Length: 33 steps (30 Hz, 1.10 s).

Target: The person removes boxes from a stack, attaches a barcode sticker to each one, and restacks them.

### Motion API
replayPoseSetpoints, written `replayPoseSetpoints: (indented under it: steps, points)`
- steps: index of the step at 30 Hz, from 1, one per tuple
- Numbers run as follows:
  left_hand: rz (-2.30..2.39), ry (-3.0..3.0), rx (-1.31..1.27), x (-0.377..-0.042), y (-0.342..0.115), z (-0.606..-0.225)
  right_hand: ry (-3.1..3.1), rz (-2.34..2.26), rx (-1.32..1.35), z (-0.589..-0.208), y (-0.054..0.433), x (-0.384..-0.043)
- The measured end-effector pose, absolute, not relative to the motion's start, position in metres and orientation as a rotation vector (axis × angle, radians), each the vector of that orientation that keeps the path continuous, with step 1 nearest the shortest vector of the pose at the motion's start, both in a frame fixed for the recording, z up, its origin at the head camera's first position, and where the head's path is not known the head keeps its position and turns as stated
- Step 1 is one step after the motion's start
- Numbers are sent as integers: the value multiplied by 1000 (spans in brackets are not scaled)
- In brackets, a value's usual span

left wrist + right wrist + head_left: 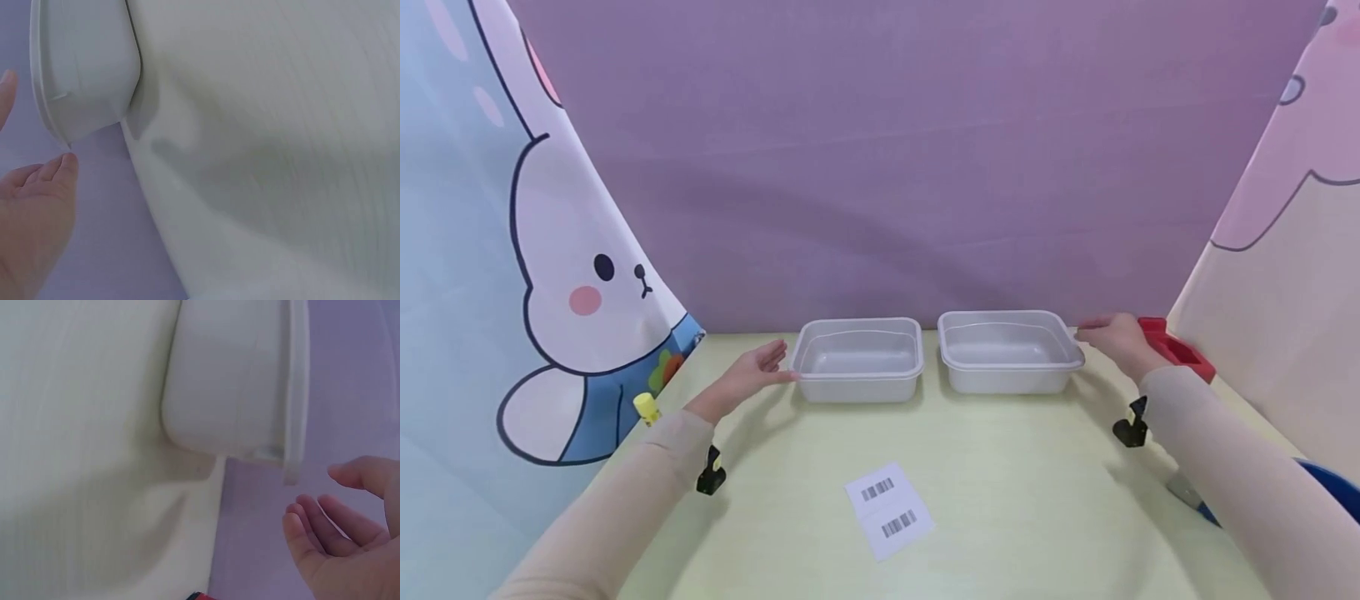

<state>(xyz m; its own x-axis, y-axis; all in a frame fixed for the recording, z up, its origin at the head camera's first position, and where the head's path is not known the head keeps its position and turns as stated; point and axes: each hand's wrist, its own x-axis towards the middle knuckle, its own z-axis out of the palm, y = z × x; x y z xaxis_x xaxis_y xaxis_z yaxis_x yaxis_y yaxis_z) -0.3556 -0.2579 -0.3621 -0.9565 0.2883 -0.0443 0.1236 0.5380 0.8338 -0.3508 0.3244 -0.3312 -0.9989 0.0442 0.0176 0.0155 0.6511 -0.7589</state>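
Note:
Two white plastic tubs stand side by side at the back of the table, the left tub (857,389) and the right tub (1007,381). Beside the left tub's outer end is my left hand (748,379), thumb apart from the straight fingers; in the left wrist view its fingertips (67,164) come close to the rim. My right hand (1116,340) is at the outer end of the right tub. The right wrist view shows its fingers loosely bent and a gap between them and the rim (297,394). Neither hand grips anything.
A white sheet with two barcodes (889,511) lies mid-table. A red tray-like object (1176,348) sits behind my right wrist. A blue object (1330,487) is partly hidden by my right arm. A yellow-capped item (646,408) lies by the left arm. A purple backdrop (880,167) rises behind the tubs.

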Motion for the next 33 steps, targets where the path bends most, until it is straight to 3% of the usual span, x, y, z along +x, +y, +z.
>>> replayPoseSetpoints:
  steps: [18, 33]
  points:
    - [1375, 2604, 528, -328, -241, -325, -2731, 1563, -46, -297, 288, -341]
    - [1319, 2431, 810, -305, -200, -333, -2761, 1638, 6, -295, 253, -334]
